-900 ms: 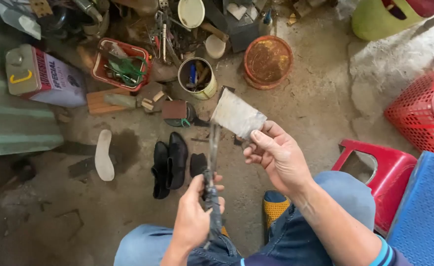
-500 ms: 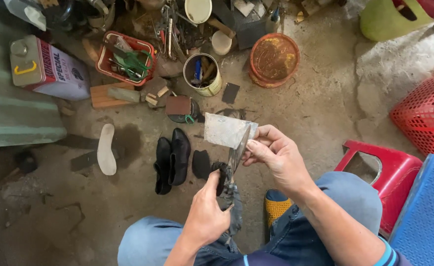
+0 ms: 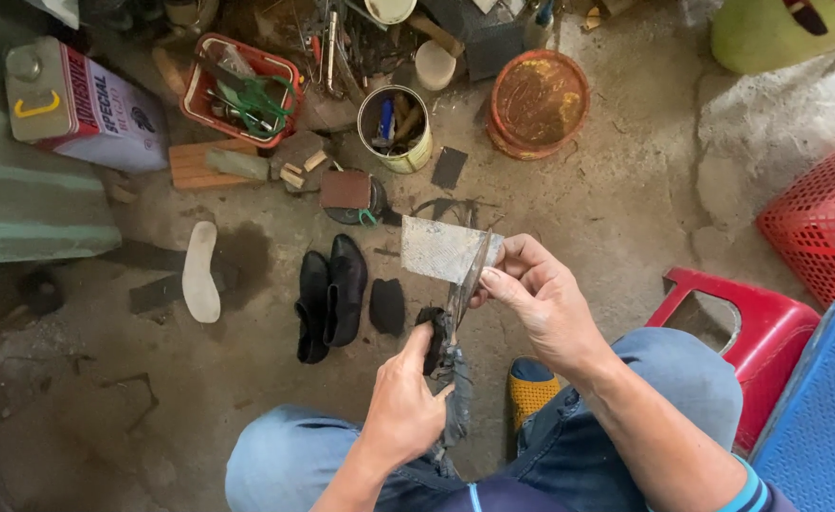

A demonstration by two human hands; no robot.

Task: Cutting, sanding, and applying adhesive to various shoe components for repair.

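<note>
A stained, cracked concrete floor (image 3: 626,218) spreads beyond the hands in soft daylight. Right of them stands a red plastic stool (image 3: 768,327); far left lies what may be green corrugated sheeting (image 3: 19,204).

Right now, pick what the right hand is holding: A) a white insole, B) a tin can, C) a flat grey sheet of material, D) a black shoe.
C: the right hand pinches a flat grey sheet by its edge, while the left hand grips the wrapped handle of a blade set against it; the white insole, black shoes and tin can lie on the floor.
</note>
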